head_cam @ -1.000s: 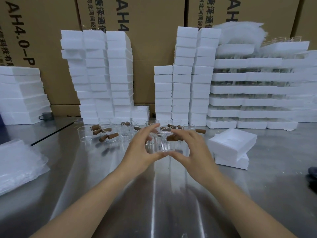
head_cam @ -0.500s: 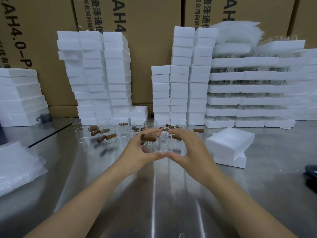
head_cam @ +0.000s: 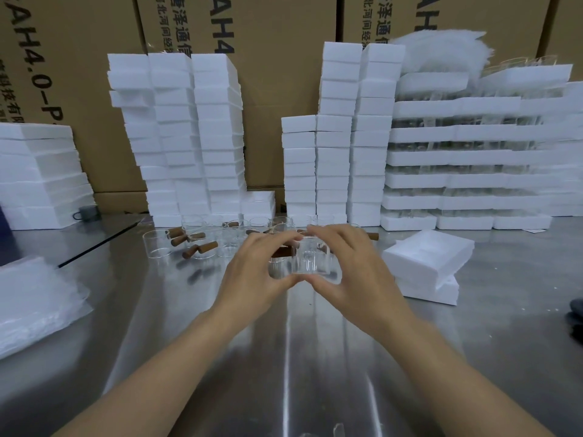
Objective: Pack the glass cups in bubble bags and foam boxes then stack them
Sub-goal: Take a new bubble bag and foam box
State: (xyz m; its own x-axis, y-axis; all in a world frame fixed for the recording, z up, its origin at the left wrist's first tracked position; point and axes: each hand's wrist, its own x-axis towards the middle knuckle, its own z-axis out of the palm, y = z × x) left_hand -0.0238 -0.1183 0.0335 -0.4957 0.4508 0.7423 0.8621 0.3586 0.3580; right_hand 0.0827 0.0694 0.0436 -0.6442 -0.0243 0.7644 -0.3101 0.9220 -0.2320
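1. A small cluster of glass cups (head_cam: 303,260) is held between the left hand (head_cam: 252,272) and the right hand (head_cam: 353,269), just above the steel table (head_cam: 284,357), near the middle of the scene. Both hands are curled closed around the glass, thumbs meeting on the near side and fingers over the far side.
2. The grip is judged best kept on the glass walls, not on the brown wooden handle (head_cam: 283,252) that is seen between the left fingers, since a handle could twist loose.
3. Pressure should be kept even from both sides, so that the cups are not knocked against one another.
4. The cluster should be lifted straight clear of the loose cups (head_cam: 195,241) lying just beyond, before it is carried anywhere.
5. The bubble bags (head_cam: 34,298) lie well apart at the near left; one hand will probably have to be freed to open a bag, so the cups are better set down first.
6. The open foam boxes (head_cam: 426,263) at the right are near enough to be reached once bagging is done.
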